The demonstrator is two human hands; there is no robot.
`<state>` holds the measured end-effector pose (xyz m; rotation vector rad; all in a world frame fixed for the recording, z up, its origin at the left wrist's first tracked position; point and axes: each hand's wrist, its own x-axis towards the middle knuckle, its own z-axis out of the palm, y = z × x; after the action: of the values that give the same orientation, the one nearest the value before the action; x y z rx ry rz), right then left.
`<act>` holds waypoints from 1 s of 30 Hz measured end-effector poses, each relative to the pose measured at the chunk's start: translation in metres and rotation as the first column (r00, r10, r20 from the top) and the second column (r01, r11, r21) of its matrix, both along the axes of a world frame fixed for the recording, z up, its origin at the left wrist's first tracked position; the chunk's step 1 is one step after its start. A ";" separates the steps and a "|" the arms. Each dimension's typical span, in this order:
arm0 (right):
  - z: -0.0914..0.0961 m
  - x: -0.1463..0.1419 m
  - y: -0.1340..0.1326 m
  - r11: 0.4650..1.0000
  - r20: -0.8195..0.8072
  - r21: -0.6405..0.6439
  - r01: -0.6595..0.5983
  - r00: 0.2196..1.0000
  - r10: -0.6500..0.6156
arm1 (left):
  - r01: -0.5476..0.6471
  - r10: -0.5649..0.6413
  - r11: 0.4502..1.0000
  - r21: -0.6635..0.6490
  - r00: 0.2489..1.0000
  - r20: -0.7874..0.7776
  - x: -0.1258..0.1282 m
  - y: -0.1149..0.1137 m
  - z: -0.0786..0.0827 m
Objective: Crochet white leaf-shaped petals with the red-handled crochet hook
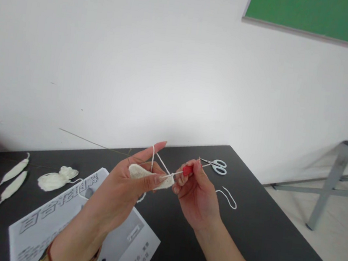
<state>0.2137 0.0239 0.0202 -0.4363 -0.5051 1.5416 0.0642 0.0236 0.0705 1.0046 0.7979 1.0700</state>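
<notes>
My left hand (126, 184) pinches a small cream crocheted piece (151, 176) between thumb and fingers, with white yarn (158, 158) looped over the raised forefinger. My right hand (196, 192) is closed on a crochet hook with a red handle (187, 170); its metal tip meets the right end of the piece. Both hands hover above the dark table (259, 234).
White-handled scissors (218, 166) and a short loose yarn strand (227, 196) lie behind my right hand. A printed instruction sheet (48, 225) lies under my left forearm. A yarn bundle (55, 178) and two finished cream pieces (12, 178) lie at left. A grey table frame (332, 184) stands at right.
</notes>
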 end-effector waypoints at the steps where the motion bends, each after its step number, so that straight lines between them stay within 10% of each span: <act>1: 0.001 0.001 0.000 1.000 0.025 0.023 0.018 1.000 -0.018 | 0.002 -0.002 1.000 -0.001 1.000 -0.010 0.000 0.000 0.001; 22: 0.014 0.023 -0.005 0.883 0.295 0.377 0.280 0.867 -0.401 | -0.013 0.027 0.998 0.065 0.976 -0.215 -0.007 0.003 0.001; 30: 0.007 0.015 0.000 0.949 0.149 0.199 0.244 0.950 -0.276 | -0.019 0.024 0.999 0.028 0.980 -0.197 -0.004 0.000 0.006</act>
<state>0.2284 0.0243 0.0274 -0.4813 -0.6884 1.1971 0.0605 0.0233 0.0761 1.1392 0.9591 1.0114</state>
